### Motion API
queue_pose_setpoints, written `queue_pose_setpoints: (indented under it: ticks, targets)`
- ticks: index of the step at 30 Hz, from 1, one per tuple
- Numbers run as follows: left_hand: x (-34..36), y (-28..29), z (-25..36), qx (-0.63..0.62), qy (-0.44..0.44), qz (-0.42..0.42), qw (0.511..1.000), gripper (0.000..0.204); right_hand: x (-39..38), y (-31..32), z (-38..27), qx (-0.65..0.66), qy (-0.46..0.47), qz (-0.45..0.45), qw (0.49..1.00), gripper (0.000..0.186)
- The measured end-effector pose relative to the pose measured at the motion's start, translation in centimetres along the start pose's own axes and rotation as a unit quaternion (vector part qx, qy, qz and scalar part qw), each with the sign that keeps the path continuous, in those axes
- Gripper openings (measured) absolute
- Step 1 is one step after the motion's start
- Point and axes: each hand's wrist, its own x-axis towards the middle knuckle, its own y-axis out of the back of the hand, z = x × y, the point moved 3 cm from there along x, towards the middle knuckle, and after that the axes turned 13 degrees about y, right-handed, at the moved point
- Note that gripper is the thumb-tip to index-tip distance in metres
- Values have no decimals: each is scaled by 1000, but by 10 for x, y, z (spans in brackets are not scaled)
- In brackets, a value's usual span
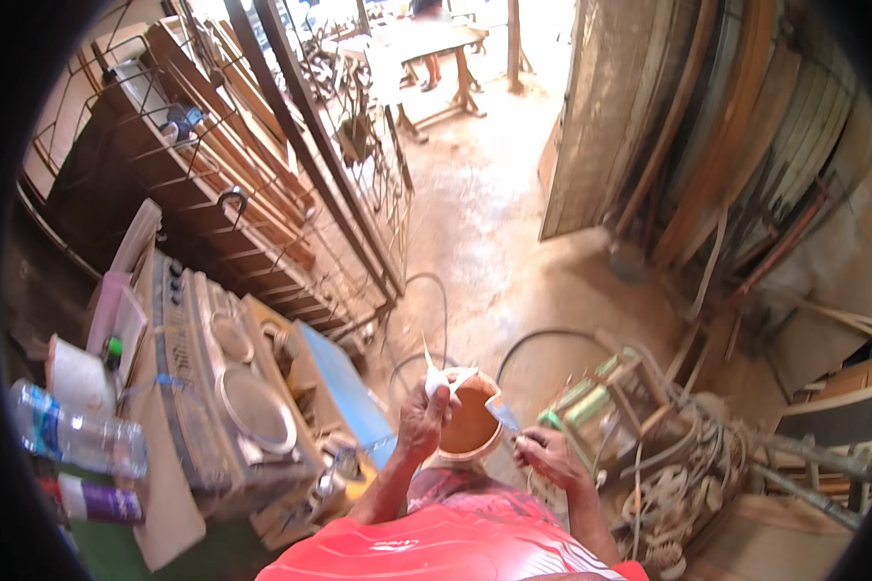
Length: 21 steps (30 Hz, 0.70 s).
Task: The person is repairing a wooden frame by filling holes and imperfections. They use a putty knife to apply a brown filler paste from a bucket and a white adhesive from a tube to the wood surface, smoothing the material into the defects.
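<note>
In front of my body stands a round tub (475,452) with a pale, smeared rim and a brown inside. My left hand (424,418) is closed at the tub's left side, pinching a white, pointed scrap (440,379) over the rim. Whether the scrap is paper, cloth or plastic I cannot tell. My right hand (550,457), to the right of the tub, is closed round the handle of a putty knife. The putty knife's light blade (502,412) points up and left at the tub's right rim. My fingers hide most of its handle.
At left, a dusty stereo unit (252,407) with round speakers stands beside a plastic bottle (77,428). Tangled hoses and cables (683,479) lie around a green-edged machine (601,402) at right. Boards (688,126) lean at the far right; a metal rack (233,194) holds timber.
</note>
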Motion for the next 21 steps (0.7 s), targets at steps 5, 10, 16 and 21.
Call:
queue_pose_setpoints:
  ticks: [5,10,16,21]
  targets:
    - [122,-4,44,-24,5,-40,999,32,126,42,7,-105,-40,46,993,34]
    - [241,7,101,-41,20,-58,997,24,237,71,-62,84,-55,23,995,29]
    - [379,24,175,-68,-19,-19,997,33,372,102,-82,-24,57,146,987,13]
    - [484,27,222,-77,-23,13,997,33,469,136,-82,99,-16,187,977,12]
